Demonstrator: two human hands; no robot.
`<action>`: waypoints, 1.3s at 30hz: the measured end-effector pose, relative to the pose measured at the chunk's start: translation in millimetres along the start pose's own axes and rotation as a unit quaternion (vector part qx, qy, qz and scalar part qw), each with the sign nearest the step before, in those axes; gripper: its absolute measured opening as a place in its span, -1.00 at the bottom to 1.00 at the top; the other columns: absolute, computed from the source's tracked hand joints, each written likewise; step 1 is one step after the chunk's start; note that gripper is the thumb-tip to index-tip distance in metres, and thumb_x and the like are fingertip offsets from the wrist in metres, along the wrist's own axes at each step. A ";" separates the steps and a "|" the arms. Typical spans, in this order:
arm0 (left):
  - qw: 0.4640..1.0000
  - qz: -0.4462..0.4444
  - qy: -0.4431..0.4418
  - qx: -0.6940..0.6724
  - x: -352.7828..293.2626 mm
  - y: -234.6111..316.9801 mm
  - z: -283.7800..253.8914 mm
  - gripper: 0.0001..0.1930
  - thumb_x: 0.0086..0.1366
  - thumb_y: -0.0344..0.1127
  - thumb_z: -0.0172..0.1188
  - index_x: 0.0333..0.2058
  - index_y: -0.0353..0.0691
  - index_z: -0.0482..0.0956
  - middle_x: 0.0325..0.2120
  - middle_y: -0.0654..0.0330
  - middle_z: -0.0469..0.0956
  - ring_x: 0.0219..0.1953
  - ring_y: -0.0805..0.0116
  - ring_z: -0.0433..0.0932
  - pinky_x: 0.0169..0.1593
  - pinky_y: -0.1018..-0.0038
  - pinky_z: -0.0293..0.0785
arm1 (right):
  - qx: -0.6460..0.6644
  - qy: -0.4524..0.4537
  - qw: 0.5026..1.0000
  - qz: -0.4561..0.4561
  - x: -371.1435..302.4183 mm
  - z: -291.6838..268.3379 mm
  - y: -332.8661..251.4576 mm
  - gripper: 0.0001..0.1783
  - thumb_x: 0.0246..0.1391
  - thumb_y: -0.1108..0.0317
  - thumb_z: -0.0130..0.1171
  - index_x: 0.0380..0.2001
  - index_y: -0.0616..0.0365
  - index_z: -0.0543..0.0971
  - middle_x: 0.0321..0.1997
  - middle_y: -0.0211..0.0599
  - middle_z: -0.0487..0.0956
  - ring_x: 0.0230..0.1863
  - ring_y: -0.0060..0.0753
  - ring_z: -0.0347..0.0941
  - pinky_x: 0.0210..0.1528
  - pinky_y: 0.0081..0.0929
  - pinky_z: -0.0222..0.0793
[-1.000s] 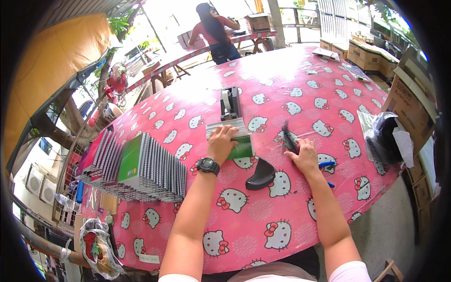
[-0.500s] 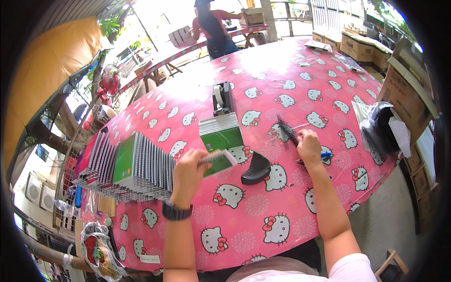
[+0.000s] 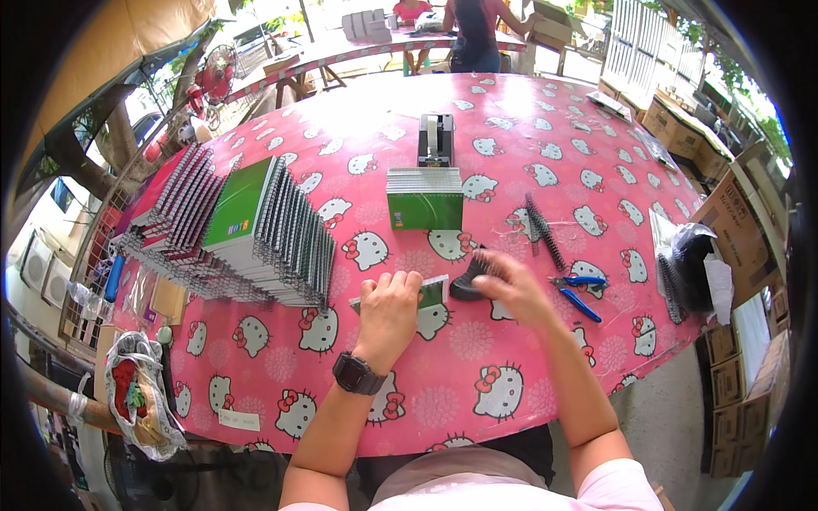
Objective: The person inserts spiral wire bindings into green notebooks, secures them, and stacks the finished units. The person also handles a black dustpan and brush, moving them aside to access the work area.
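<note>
My left hand (image 3: 388, 315), with a dark watch at the wrist, is closed on a small green notebook (image 3: 435, 292) held low over the table. My right hand (image 3: 513, 288) is smeared by motion beside a black, curved, wedge-shaped object (image 3: 466, 283); whether its fingers hold anything is not clear. Farther right lie black spiral binding coils (image 3: 544, 230) and blue-handled pliers (image 3: 581, 294). Beyond my left hand stands a row of green notebooks (image 3: 426, 206), with a black tape dispenser (image 3: 436, 140) behind it.
Stacked spiral notebooks with green covers (image 3: 244, 204) and magenta covers (image 3: 166, 192) fill the left side of the pink patterned table (image 3: 443, 404). A black plastic bag (image 3: 692, 255) sits at the right edge, near cardboard boxes (image 3: 740, 213). People work at a far table (image 3: 341, 58).
My right hand has left the coils and moved left toward the black wedge-shaped object. My left hand still holds the notebook, now turned lower. The view has shifted, and the pliers are uncovered.
</note>
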State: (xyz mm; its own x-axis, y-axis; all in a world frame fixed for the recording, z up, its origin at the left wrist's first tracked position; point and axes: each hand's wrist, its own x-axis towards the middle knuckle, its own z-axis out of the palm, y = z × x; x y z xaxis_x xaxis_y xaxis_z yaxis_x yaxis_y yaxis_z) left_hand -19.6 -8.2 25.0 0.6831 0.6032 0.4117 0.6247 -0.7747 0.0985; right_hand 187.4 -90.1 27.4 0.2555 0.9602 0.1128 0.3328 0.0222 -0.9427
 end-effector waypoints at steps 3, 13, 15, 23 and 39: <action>1.000 0.002 0.004 -0.006 -2.2 -0.7 1.3 -0.85 0.17 -0.35 0.13 -0.28 -0.12 0.40 -0.40 0.24 0.48 -0.27 0.26 0.46 -0.18 0.30 0.25 | 0.025 -0.057 0.998 0.007 -12.5 46.4 1.5 -0.18 0.05 0.22 0.23 0.28 0.30 0.11 -0.17 -0.24 0.48 -0.24 -0.43 0.38 -0.13 -0.52 0.33; 0.994 0.035 0.042 -0.099 -4.0 -5.5 -1.5 -0.81 0.12 -0.40 0.18 -0.27 -0.12 0.43 -0.41 0.26 0.50 -0.32 0.30 0.49 -0.21 0.35 0.27 | 0.089 -0.121 0.986 0.078 2.5 20.6 -23.0 -0.51 0.30 0.10 -0.09 0.20 0.10 0.27 -0.48 -0.52 0.35 -0.50 -0.74 0.26 -0.49 -0.73 0.19; 0.988 0.050 0.048 -0.137 -3.7 -3.8 -3.0 -0.80 0.12 -0.41 0.20 -0.26 -0.12 0.44 -0.42 0.28 0.50 -0.32 0.30 0.49 -0.21 0.36 0.29 | 0.052 -0.131 0.985 0.097 4.5 12.6 -25.7 -0.68 0.33 0.20 -0.14 0.05 0.09 0.39 -0.55 -0.54 0.32 -0.60 -0.74 0.18 -0.57 -0.71 0.14; 0.969 0.094 0.116 -0.198 -2.5 6.4 4.2 -0.79 0.08 -0.39 0.25 -0.25 -0.10 0.61 -0.43 0.32 0.53 -0.35 0.35 0.50 -0.22 0.40 0.33 | -0.009 -0.113 0.994 -0.009 -11.0 1.9 -13.0 -0.79 0.16 0.46 0.07 -0.12 0.13 0.53 -0.41 -0.42 0.45 -0.46 -0.69 0.32 -0.43 -0.64 0.28; 0.961 0.102 0.102 -0.235 -3.4 5.2 1.5 -0.85 0.11 -0.37 0.23 -0.30 -0.12 0.59 -0.46 0.32 0.54 -0.36 0.34 0.50 -0.23 0.40 0.31 | -0.083 -0.108 0.970 -0.201 -8.1 -1.3 -1.5 -0.76 -0.08 0.46 0.31 -0.27 0.16 0.59 -0.37 -0.37 0.44 -0.33 -0.46 0.42 -0.32 -0.49 0.35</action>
State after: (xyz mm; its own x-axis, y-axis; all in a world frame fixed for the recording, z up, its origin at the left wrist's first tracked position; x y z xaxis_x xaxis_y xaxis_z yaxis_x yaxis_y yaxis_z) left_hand -18.1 -14.0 22.8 0.6543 0.4176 0.6304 0.2141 -0.9019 0.3752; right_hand 186.1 -98.3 28.3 -0.1157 0.9198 0.3750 0.5130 0.3787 -0.7704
